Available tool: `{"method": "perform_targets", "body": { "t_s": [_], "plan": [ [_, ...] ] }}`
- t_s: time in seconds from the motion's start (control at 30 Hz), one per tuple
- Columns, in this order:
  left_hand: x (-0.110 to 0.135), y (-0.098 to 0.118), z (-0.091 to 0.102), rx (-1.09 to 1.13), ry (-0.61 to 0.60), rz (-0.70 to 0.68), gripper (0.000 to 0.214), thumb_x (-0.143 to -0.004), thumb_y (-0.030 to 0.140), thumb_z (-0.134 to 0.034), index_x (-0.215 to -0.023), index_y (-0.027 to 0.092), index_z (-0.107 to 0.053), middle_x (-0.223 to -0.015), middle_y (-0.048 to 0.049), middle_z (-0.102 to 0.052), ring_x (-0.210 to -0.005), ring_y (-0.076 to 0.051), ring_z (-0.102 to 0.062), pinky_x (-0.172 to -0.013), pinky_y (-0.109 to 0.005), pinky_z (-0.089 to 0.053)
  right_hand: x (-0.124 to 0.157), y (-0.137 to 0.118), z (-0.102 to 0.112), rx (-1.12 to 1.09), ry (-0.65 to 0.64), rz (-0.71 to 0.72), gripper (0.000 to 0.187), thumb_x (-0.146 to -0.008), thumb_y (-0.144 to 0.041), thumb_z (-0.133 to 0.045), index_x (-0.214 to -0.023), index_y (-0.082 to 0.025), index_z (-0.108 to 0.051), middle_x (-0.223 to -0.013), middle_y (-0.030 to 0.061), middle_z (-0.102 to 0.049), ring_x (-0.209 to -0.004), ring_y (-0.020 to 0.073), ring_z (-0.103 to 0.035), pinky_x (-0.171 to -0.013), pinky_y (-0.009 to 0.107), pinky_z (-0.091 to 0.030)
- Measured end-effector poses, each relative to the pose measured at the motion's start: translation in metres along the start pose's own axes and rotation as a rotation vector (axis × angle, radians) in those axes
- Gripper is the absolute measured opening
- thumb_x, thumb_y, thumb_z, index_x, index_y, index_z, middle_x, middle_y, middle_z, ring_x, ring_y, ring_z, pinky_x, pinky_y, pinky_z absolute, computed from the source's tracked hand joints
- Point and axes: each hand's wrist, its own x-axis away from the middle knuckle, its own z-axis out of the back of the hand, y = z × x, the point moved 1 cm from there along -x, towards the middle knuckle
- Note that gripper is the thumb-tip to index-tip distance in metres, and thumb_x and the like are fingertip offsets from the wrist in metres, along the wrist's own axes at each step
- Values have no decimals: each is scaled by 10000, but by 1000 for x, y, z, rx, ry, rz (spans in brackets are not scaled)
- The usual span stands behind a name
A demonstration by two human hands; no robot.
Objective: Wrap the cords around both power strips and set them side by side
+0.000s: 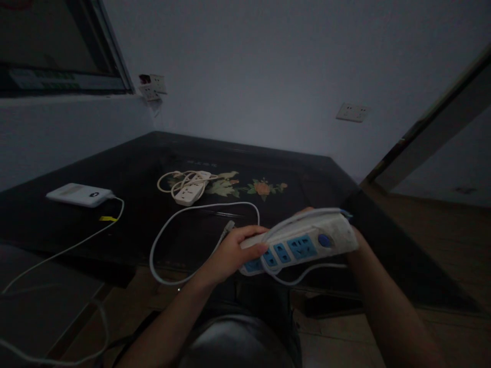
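A white power strip (307,244) with blue sockets and a round blue button is held in front of me, above the near edge of a dark table (126,168). My left hand (233,253) grips its left end, fingers curled over the top. My right hand (355,237) is behind the strip's right end, mostly hidden, and supports it. The strip's white cord (180,214) is looped round the strip's body and runs off in a wide loop over the table to the left.
A second white power strip (190,191) with a coiled cord lies near a flower picture (249,186) on the table. A flat white device (79,194) with a cable sits at the left. Wall sockets (352,112) are on the wall behind.
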Motion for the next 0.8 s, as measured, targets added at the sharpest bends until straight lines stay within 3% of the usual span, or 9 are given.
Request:
{"method": "perform_targets", "body": {
  "t_s": [0.03,0.07,0.13,0.27,0.47,0.63,0.8],
  "plan": [
    [-1,0,0,-65,0,-15,455,-684,424,-754,-1049,167,-661,-815,-33,-650,-694,-147,-587,-593,-211,-425,-11,-3,5,11,-101,-20,329,-681,-491,-718,-624,-172,-664,-586,12,-625,-563,151,-560,-540,271,-444],
    [-2,-1,-1,-121,5,-27,482,-675,398,-766,-1079,176,-626,-793,-15,-628,-676,-135,-568,-584,-204,-407,-22,-8,9,73,-306,-66,317,-723,-469,-689,-636,-165,-662,-584,0,-612,-558,133,-542,-529,248,-414],
    [-4,-4,-2,-213,34,-46,489,-668,376,-772,-1068,181,-568,-728,20,-578,-633,-116,-530,-562,-194,-373,-41,-21,16,204,-363,-19,322,-745,-463,-668,-648,-157,-658,-569,-28,-562,-542,99,-483,-516,219,-352],
    [-9,-8,-2,-437,119,-107,448,-692,381,-744,-1040,186,-539,-703,38,-552,-655,-128,-528,-592,-203,-357,-56,-56,17,426,-310,78,265,-762,-401,-671,-637,-168,-658,-529,-42,-520,-505,84,-433,-493,222,-279],
    [-11,-9,4,-647,167,-145,680,-663,410,-754,-1276,213,-536,-826,-16,-627,-738,-194,-572,-689,-271,-402,-43,-109,-3,723,-167,105,132,-753,-311,-709,-682,-201,-694,-609,-6,-608,-554,107,-496,-530,254,-261],
    [-14,-13,7,-549,262,-220,436,-695,356,-729,-1108,223,-686,-1076,-87,-685,-976,-272,-598,-901,-355,-407,-30,-135,-19,852,-106,93,133,-810,-298,-661,-727,-204,-705,-633,12,-617,-588,130,-543,-553,258,-276],
    [-20,-15,10,-417,301,-226,363,-713,312,-725,-1061,213,-710,-1040,-67,-711,-951,-245,-626,-879,-320,-442,-21,-143,-34,865,-32,-5,187,-870,-316,-595,-786,-183,-695,-692,45,-642,-606,147,-578,-551,256,-297]
  ]
}}
